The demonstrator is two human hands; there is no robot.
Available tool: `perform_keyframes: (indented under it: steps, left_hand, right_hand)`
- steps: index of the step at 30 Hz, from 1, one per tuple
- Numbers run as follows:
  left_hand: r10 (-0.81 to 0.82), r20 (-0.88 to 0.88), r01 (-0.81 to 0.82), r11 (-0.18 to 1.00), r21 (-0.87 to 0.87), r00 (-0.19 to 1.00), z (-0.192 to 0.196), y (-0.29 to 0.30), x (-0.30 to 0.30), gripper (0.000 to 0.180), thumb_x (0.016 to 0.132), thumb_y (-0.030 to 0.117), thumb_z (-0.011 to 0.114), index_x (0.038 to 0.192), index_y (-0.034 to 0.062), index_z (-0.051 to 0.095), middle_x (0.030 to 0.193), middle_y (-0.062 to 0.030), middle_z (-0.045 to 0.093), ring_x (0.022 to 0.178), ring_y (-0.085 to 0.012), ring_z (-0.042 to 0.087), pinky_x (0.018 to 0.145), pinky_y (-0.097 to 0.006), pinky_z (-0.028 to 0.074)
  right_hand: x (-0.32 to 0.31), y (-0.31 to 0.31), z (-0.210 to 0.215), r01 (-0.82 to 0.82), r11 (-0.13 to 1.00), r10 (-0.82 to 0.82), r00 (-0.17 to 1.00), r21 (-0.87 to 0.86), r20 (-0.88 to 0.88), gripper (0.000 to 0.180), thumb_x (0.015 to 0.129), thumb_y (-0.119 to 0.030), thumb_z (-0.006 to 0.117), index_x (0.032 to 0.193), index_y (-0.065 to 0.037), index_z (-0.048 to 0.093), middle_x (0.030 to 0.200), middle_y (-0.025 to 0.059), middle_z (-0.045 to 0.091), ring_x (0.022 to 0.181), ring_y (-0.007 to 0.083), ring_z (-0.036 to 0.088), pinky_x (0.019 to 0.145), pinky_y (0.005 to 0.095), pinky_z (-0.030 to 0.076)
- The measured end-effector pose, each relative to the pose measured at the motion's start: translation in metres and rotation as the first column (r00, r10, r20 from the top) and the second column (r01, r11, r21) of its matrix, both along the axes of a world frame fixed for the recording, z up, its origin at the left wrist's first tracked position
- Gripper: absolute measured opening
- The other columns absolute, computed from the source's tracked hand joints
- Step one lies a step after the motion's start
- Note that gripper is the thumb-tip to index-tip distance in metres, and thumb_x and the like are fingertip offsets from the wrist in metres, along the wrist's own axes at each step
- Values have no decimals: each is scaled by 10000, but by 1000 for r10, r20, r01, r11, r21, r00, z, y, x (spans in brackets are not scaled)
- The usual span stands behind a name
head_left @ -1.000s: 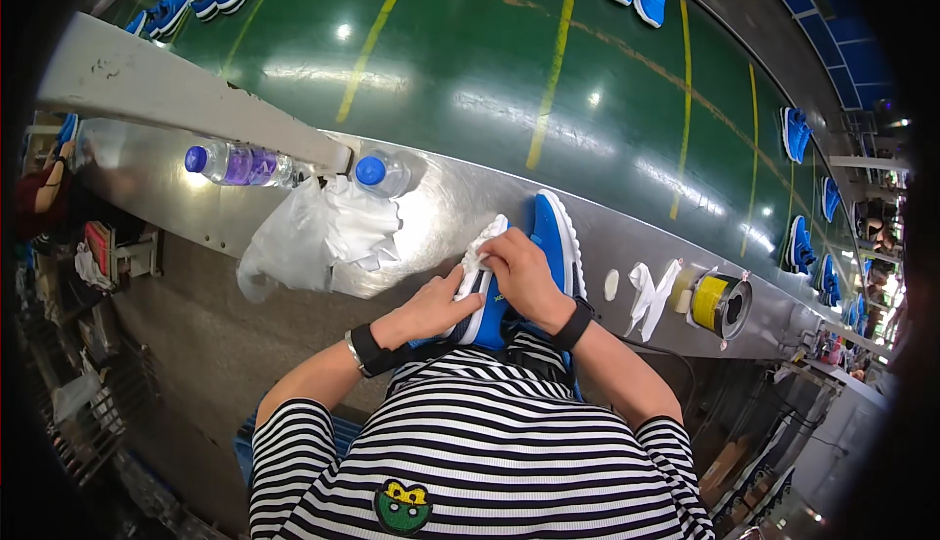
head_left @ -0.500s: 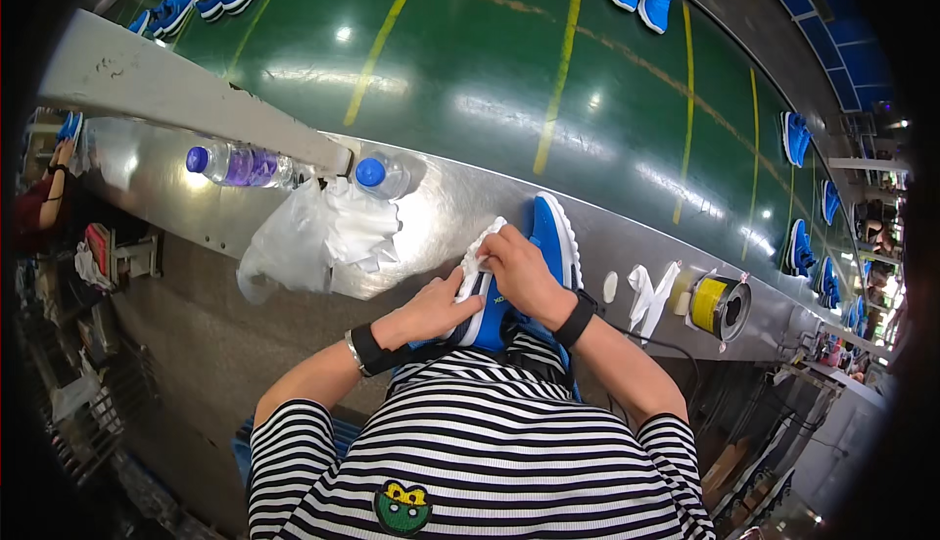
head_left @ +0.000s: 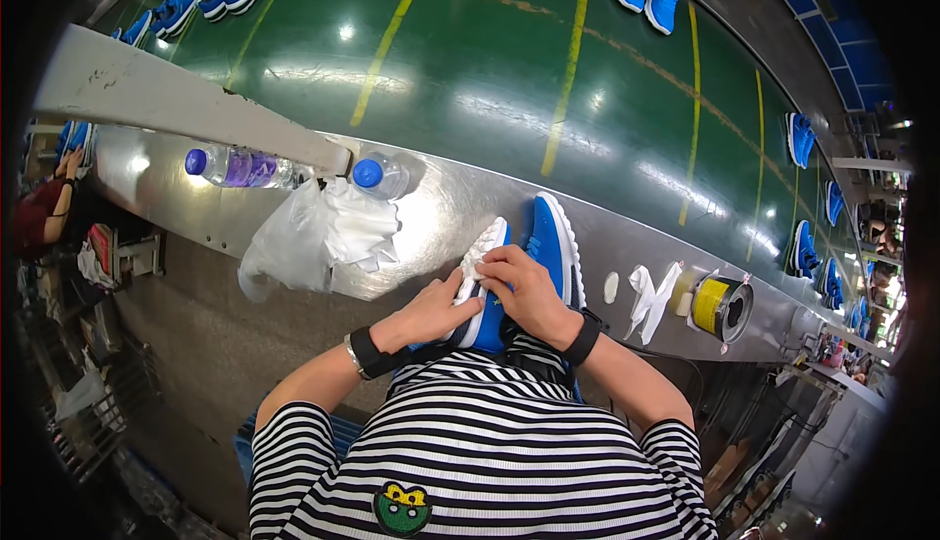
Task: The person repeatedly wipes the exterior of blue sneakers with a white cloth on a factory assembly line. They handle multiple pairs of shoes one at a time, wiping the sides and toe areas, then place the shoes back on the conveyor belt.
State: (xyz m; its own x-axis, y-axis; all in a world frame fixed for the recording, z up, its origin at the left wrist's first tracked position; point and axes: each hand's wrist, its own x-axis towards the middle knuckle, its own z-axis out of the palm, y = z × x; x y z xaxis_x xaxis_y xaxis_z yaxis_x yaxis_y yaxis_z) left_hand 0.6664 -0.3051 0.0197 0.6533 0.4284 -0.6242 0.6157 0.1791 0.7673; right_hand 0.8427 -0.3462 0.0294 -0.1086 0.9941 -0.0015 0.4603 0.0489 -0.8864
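A blue sneaker [head_left: 495, 307] with a white sole lies on its side at the bench edge in front of me, its toe pointing away. My left hand [head_left: 433, 313] is closed round the sole side of it. My right hand [head_left: 527, 293] bends over the shoe, thumb and fingers pinched together at the white sole edge. Whether a small white cloth sits in that pinch, I cannot tell. Just right of it, the other blue sneaker [head_left: 555, 236] rests on the metal bench, its white sole edge facing right.
Left on the metal bench [head_left: 441, 183] are a white plastic bag [head_left: 289, 246], crumpled white cloth [head_left: 362, 227] and two bottles [head_left: 250, 167]. To the right lie white strips [head_left: 648, 300] and a yellow-labelled tin [head_left: 720, 307]. Beyond runs a green belt [head_left: 470, 70] carrying blue shoes.
My right hand has drawn slightly back toward me along the shoe, and its blue toe shows more. At far left, another person's arm has shifted near blue shoes.
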Motion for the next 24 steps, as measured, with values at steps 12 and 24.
perform_keyframes:
  steps: [12, 24]
  left_hand:
    - [-57, -127, 52, 998, -37, 990, 11, 5, 4, 812, 828, 479, 489, 1324, -127, 271, 1131, -351, 482, 1090, -403, 491, 927, -387, 379]
    - [101, 68, -105, 992, 63, 993, -29, -12, -9, 665, 812, 436, 503, 1229, -63, 362, 945, -331, 547, 925, -449, 538, 827, -459, 407]
  right_hand:
    - [18, 31, -38, 254, 966, -244, 959, -54, 146, 126, 760, 51, 529, 834, -18, 604, 793, 155, 543, 749, 345, 562, 665, 391, 450]
    - [-1, -19, 2, 65, 930, -171, 947, -361, -271, 127, 807, 7, 584, 926, -23, 620, 830, 32, 586, 763, 98, 560, 657, 242, 442]
